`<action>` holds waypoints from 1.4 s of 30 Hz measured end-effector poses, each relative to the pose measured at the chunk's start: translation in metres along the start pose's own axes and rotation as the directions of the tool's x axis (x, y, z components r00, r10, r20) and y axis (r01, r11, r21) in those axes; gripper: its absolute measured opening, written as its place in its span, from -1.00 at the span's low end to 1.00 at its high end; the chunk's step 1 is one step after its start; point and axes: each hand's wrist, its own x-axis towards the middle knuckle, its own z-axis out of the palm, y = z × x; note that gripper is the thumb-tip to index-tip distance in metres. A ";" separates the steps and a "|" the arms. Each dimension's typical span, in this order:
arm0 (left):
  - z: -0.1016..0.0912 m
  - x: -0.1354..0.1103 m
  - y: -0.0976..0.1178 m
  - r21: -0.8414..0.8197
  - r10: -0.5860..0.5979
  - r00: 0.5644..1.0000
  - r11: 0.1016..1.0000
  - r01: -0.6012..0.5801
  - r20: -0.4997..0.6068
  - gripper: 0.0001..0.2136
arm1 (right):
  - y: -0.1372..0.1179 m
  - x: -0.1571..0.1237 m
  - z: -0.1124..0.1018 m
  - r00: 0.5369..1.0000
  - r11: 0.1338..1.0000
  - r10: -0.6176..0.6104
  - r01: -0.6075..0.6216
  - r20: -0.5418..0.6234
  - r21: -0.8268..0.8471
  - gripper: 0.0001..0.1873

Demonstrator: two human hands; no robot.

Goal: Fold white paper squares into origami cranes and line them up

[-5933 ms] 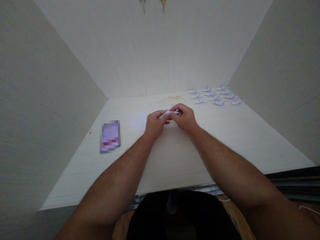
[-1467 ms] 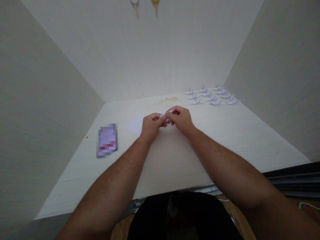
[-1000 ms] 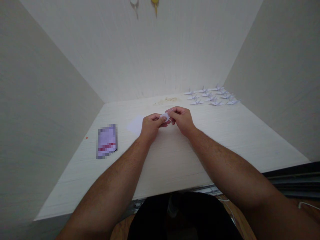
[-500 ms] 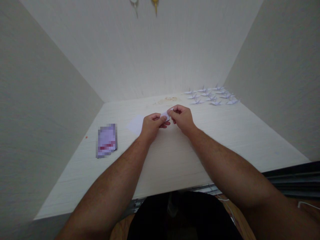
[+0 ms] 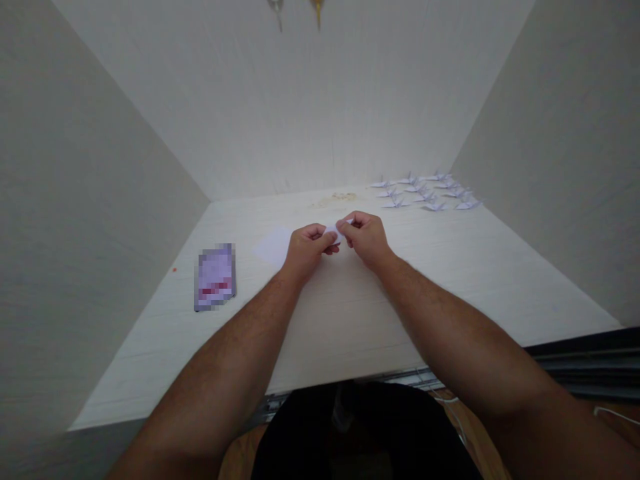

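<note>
White paper (image 5: 332, 229) pinched, left hand (image 5: 309, 245), right hand (image 5: 367, 235), table's front edge (image 5: 345, 375) well apart

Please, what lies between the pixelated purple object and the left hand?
In the head view, flat white paper lies on the table between the purple object and the left hand, which partly hides it.

The folded paper (image 5: 333, 229) between the left hand (image 5: 306, 245) and right hand (image 5: 370, 236) is lilac-white, as are the sheet (image 5: 273, 245) beside the left and the paper cranes (image 5: 426, 198) beyond the right. Further left, a pixelated rectangle (image 5: 216, 272) shows lilac, grey and a red band. The tabletop (image 5: 345, 320) beneath is off-white, faintly grey-streaked.
</note>
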 end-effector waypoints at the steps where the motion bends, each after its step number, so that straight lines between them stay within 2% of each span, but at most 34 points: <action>1: 0.001 -0.001 0.001 0.007 0.000 1.000 1.000 0.000 0.000 -0.74 | 0.000 0.000 -0.001 1.000 1.000 -0.011 0.011 0.008 -0.014 -0.78; 5: 0.003 -0.002 0.003 0.024 -0.004 1.000 1.000 0.003 0.012 -0.76 | -0.002 0.000 -0.003 0.999 0.999 -0.032 0.032 0.017 -0.026 -0.79; 10: 0.002 0.000 0.002 0.023 0.037 0.999 0.999 -0.037 -0.030 -0.78 | -0.004 -0.001 -0.003 0.999 0.999 0.025 -0.024 0.029 -0.027 -0.82; 16: 0.000 0.004 -0.002 -0.135 0.013 0.999 0.991 -0.018 -0.040 -0.76 | 0.000 0.003 -0.005 0.998 0.998 0.055 -0.055 -0.001 -0.005 -0.82; 23: 0.001 0.010 -0.003 -0.249 0.006 0.982 0.967 -0.053 -0.187 -0.67 | 0.000 0.000 -0.003 0.994 0.994 0.102 -0.099 0.043 -0.055 -0.72; 30: 0.002 0.012 -0.003 -0.281 0.008 0.986 0.958 -0.056 -0.166 -0.66 | 0.001 -0.003 -0.003 0.992 0.995 0.089 -0.084 0.091 -0.049 -0.74; 34: 0.002 0.013 -0.003 -0.300 0.028 0.984 0.951 -0.081 -0.177 -0.69 | 0.000 -0.003 -0.004 0.992 0.994 0.093 -0.087 0.088 -0.064 -0.74; 38: 0.000 0.012 -0.004 -0.283 0.016 0.990 0.957 -0.056 -0.141 -0.74 | -0.001 -0.003 -0.004 0.992 0.993 0.098 -0.092 0.076 -0.073 -0.74; 42: -0.001 0.011 -0.006 -0.284 -0.001 0.988 0.958 -0.045 -0.157 -0.73 | 0.000 -0.003 -0.005 0.993 0.993 0.092 -0.086 0.072 -0.079 -0.74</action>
